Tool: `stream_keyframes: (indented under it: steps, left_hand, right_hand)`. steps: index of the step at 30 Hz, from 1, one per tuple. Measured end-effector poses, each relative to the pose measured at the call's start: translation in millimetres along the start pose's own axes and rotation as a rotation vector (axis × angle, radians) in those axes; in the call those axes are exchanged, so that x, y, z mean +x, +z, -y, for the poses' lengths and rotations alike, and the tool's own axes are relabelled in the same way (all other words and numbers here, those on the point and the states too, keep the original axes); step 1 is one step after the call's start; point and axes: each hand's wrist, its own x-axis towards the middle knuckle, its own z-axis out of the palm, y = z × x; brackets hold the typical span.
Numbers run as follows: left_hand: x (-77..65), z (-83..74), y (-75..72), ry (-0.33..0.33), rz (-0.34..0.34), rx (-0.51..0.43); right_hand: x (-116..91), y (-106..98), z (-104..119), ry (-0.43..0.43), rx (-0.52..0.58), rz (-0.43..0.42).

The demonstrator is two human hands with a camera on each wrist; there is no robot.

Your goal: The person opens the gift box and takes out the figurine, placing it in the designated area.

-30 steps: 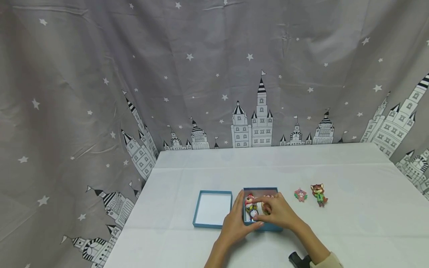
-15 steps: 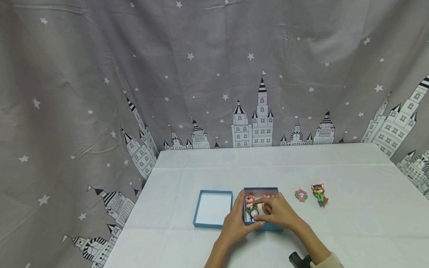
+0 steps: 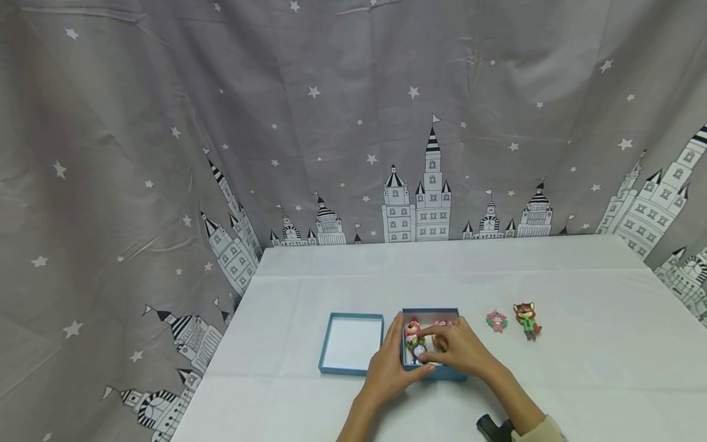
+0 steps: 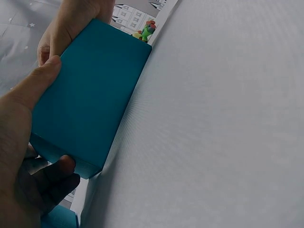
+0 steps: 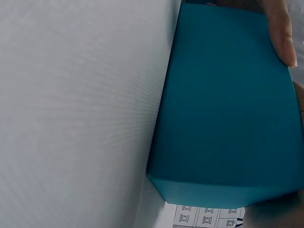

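Observation:
A blue open-topped box stands on the white table with several small figurines inside. My left hand holds its near left corner, fingers along the left side and thumb across the front wall. In the left wrist view that thumb lies at the top edge. Reaching over the front right, my right hand pinches a grey-and-white figurine between index finger and thumb. Above it lies a pink figurine with a red hat. Another pink figurine is at the right, partly hidden by my right hand.
A blue-rimmed lid lies white side up, left of the box. To the right lie a pink flower-shaped figurine and a fox figurine in green. A grey curtain with printed castles hangs behind the table.
Both hands and the box keep their places. The fingers of my right hand barely shift at the grey-and-white figurine inside the box.

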Motion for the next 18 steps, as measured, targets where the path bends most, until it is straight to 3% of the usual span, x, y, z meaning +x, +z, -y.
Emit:
stream_keyframes:
  steps: [18]
  left_hand:
    - [-0.5, 0.4, 0.4, -0.002, -0.002, -0.002]
  right_hand:
    - [1.1, 0.0, 1.5, -0.016, 0.000, -0.030]
